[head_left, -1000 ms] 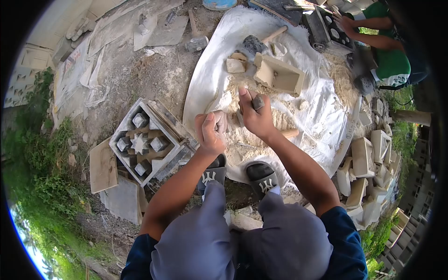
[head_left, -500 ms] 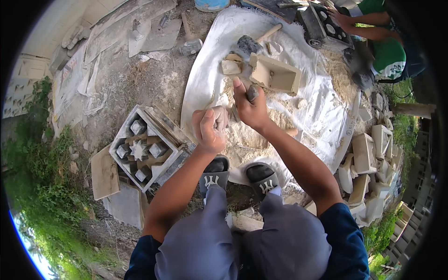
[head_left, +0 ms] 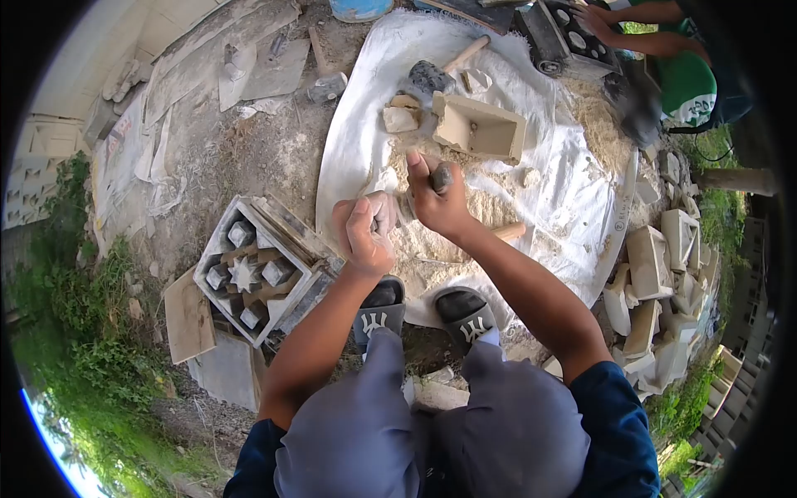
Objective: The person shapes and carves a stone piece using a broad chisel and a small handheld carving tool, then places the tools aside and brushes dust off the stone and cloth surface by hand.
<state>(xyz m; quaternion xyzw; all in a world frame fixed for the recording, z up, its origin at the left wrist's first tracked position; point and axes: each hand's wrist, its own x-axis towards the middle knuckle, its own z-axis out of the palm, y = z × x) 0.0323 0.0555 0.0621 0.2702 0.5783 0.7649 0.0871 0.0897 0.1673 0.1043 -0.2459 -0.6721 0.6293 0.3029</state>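
Observation:
My right hand (head_left: pixel 437 199) is wrapped around a tool, with its dark rounded handle end (head_left: pixel 442 177) poking out beside the thumb. The tool's lower part is mostly hidden. Close on its left, my left hand (head_left: pixel 364 232) is a dusty closed fist, thumb on top; whatever it holds is hidden. Both hands are above a white sheet (head_left: pixel 344 141) strewn with pale powder and chips. Just beyond them lies a pale hollow block (head_left: pixel 481 129) with a rough broken edge. A smaller broken piece (head_left: pixel 401 119) and a mallet (head_left: pixel 430 77) with a dark head lie near it.
A wooden handle (head_left: pixel 509 231) rests right of my hands. At left is a mould (head_left: pixel 249 270) with a star shape inside. Broken pale blocks (head_left: pixel 649 261) are piled at right. Another hammer (head_left: pixel 326 85) lies on the ground. A co-worker's hands (head_left: pixel 598 23) touch a dark mould (head_left: pixel 573 41).
The view has shifted slightly, so the surroundings sit a little further left. Both hands keep almost the same closed pose, close together.

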